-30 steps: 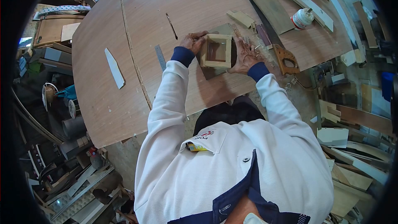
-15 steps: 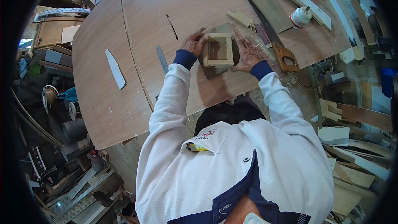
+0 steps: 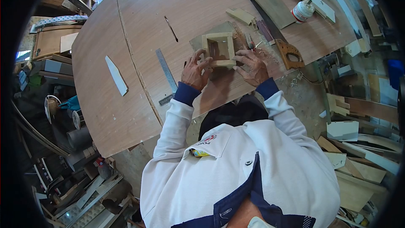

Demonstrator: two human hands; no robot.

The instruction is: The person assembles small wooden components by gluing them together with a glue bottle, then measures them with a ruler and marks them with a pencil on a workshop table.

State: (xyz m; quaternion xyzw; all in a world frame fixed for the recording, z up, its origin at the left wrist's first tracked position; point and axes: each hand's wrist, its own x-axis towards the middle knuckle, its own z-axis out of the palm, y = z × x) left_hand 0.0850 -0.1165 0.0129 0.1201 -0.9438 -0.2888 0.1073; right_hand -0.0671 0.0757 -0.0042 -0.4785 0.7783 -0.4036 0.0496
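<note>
A small square wooden box frame (image 3: 230, 47), its top open, stands on the worktable, with a thin flat board (image 3: 195, 41) showing beneath it. My left hand (image 3: 195, 71) has its fingers closed at the near left corner. At the near right corner my right hand (image 3: 252, 68) pinches the frame with thumb and fingers. A wood strip (image 3: 222, 63) along the near side lies between both hands. Just beyond my right hand is a small tool with a red part (image 3: 251, 43), among wood shavings.
Left of the hands lies a metal try square (image 3: 167, 71); beyond it, a thin dark pointed tool (image 3: 171, 29). A handsaw (image 3: 291, 56), a glue bottle (image 3: 303, 11) and wood pieces (image 3: 241, 15) are to the right. A pale pointed offcut (image 3: 116, 76) rests farther left.
Both hands have moved nearer my body, from the frame's left and right sides to its near corners. The frame and board have shifted slightly. The red tool now shows.
</note>
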